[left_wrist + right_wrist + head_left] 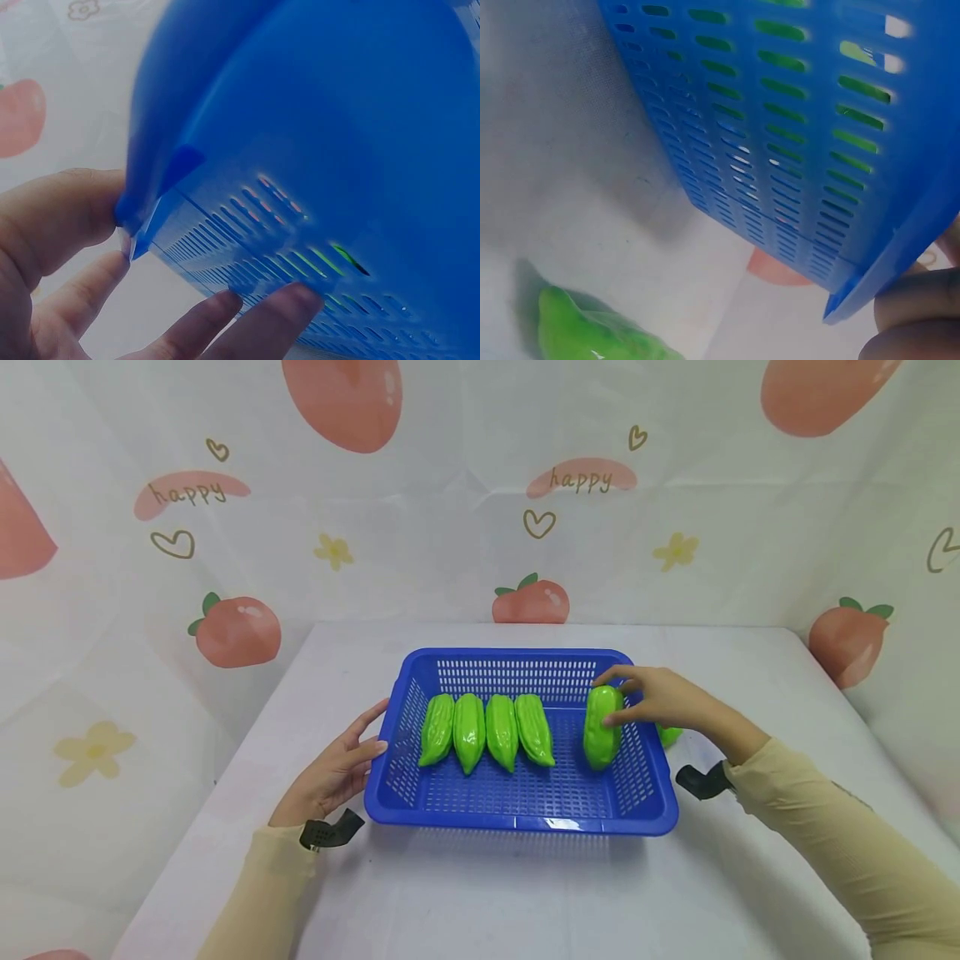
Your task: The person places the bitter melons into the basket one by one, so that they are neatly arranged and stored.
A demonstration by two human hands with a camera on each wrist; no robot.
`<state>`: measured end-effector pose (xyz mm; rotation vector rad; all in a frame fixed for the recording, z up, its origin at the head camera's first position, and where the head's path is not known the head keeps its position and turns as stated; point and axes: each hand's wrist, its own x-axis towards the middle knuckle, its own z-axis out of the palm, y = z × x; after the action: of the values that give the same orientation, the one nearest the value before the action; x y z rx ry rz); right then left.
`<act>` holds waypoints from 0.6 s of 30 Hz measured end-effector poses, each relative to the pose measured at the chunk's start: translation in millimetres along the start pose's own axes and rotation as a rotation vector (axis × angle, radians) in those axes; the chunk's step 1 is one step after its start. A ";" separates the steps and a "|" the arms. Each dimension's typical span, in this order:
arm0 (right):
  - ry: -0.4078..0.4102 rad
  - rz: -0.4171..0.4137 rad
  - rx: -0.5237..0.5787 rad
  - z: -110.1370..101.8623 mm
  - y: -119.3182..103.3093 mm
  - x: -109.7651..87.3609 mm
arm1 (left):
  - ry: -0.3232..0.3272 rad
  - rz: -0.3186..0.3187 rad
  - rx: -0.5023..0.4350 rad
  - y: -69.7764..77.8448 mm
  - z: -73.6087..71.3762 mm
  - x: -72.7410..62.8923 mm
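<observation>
A blue plastic basket [517, 824] with slotted walls holds several glossy green bitter melons [470, 733] side by side on its left half. My left hand [333, 772] pinches the basket's left rim between thumb and fingers; in the left wrist view two other fingertips [300, 300] lie along the outside of the wall. Over the basket's right side, my right hand [656, 697] grips another bitter melon [602, 731] between thumb and fingers, its long side running front to back. In the right wrist view the basket wall hides most of that melon, and only part of the hand [922, 315] shows.
Another green bitter melon [670, 735] lies on the white tabletop outside the basket's right wall, partly hidden by the right hand and rim; its tip [592, 330] shows in the right wrist view. A fruit-printed white cloth [450, 527] hangs behind and at the sides.
</observation>
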<state>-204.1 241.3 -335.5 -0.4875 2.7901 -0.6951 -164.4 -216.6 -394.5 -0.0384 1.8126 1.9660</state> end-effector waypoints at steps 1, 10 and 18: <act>0.001 -0.002 -0.020 -0.1 -1.6 0.4 | -0.003 0.002 -0.003 0.1 0.1 -0.2; -0.019 0.030 -0.092 0.0 -11.4 4.4 | -0.009 -0.002 -0.010 0.3 0.1 0.0; -0.052 0.069 -0.076 -0.7 -17.4 7.2 | -0.016 -0.010 -0.002 0.5 -0.8 -0.1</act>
<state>-206.4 224.5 -327.3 -0.4148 2.7777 -0.5555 -164.7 -217.3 -394.1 -0.0324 1.7970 1.9559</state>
